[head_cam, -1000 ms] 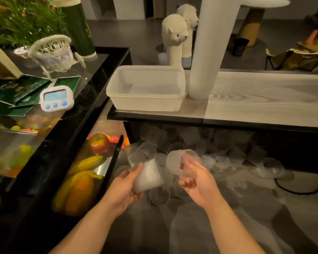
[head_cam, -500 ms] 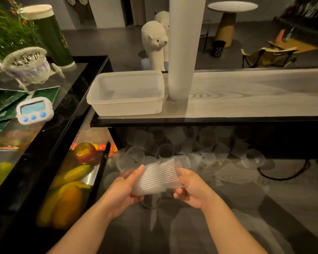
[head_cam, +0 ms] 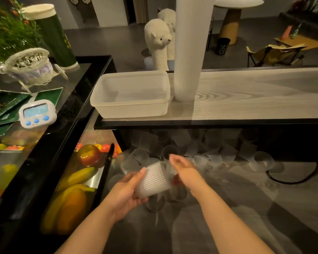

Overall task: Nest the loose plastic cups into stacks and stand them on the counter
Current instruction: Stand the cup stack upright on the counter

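Grey flooring (head_cam: 246,208) is seen beneath both hands, strewn with loose cups (head_cam: 206,158) just beyond the fingertips. A short ribbed cup stack (head_cam: 152,180) is gripped on its side by the left hand (head_cam: 125,193). The right hand (head_cam: 184,169) is blurred, fingers extended, holding nothing, just beside the stack. Above the hands, a tall cup column (head_cam: 189,48) stands on the counter (head_cam: 255,96) beside a plastic tub (head_cam: 130,107).

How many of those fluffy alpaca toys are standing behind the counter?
2. One alpaca stands just beyond the counter, behind the plastic tub. A second alpaca stands right behind it, largely hidden by the first one and the tall cup stack.
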Tool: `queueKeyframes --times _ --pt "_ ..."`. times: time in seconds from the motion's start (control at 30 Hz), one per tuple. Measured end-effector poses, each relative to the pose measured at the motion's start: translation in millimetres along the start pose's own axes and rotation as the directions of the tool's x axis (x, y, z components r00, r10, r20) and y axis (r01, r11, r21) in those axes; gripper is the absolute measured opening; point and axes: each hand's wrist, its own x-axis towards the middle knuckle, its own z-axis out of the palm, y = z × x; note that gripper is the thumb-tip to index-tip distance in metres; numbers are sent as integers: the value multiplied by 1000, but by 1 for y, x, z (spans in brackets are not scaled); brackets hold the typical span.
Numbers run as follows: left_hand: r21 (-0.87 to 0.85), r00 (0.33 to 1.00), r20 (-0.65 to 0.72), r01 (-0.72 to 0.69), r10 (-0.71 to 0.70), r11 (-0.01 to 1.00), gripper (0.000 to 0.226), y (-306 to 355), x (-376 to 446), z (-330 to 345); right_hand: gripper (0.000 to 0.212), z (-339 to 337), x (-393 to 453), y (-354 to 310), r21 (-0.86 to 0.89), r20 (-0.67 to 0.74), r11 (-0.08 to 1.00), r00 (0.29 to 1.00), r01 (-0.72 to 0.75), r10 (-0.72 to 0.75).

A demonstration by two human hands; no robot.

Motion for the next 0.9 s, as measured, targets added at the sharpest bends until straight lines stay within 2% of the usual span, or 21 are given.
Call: queueKeyframes --times 0.03,0.1,0.13,0.2,0.27,0.33,0.37,0.4,0.43,0.5,0.63,0.7,0.77,0.83,0.9 --pt "-14 1000 -21 2 -2 1000 46 1 1 -4 24 -5 16 -4 -44 -167 999 986 15 -22" --pt "-28 999 -43 11 -12 1000 53 3 3 -11 31 -18 44 -5 -354 -362 935 926 -28 -109" --pt "-32 999 -45 12 -13 999 56 3 3 -14 34 -25 54 -5 -489 -393 868 909 -81 -137" --pt "-36 999 -51 10 -12 999 57 4 2 -17 36 -36 71 -9 -592 -409 785 907 -184 -96" --pt "-41 999 -53 11 -13 999 53 5 1 -18 32 -43 83 -16 -458 -433 859 901 -230 11" --pt "-48 998 -59 13 -16 999 48 6 1 -18 16 -43 87 -22 -99 -399 966 898 -241 183" --pt "-50 997 -69 15 -18 999 48 6 1 -19 11 -42 87 -21 81 -380 972 895 -220 234" --pt "-52 997 -79 15 -19 999 47 6 2 -20 7 -43 91 -16 157 -371 968 897 -195 241" --pt "-54 996 -89 12 -17 998 47 6 2 -21 3 -43 90 -14 166 -365 972 905 -165 216" --pt "-57 995 -101 2 -8 998 46 5 3 -22 7 -44 82 -9 147 -389 985 911 -86 137" --pt "-70 996 -91 -4 -3 998 45 1 5 -18 35 -41 34 -14 110 -469 988 882 110 -46" --pt "-78 997 -75 -1 -5 997 45 -2 5 -13 33 -36 5 -11 211 -400 947 906 241 -142" --pt "-72 998 -58 -1 -4 997 47 -3 5 -8 32 -27 -23 -7 277 -272 912 935 302 -227" --pt "-69 999 -41 3 -6 998 49 -3 6 0 36 -18 -42 -2 207 -157 917 936 342 -314" --pt "-67 999 -40 8 -10 998 53 -3 7 7 40 -11 -51 3 83 -96 934 936 348 -340"
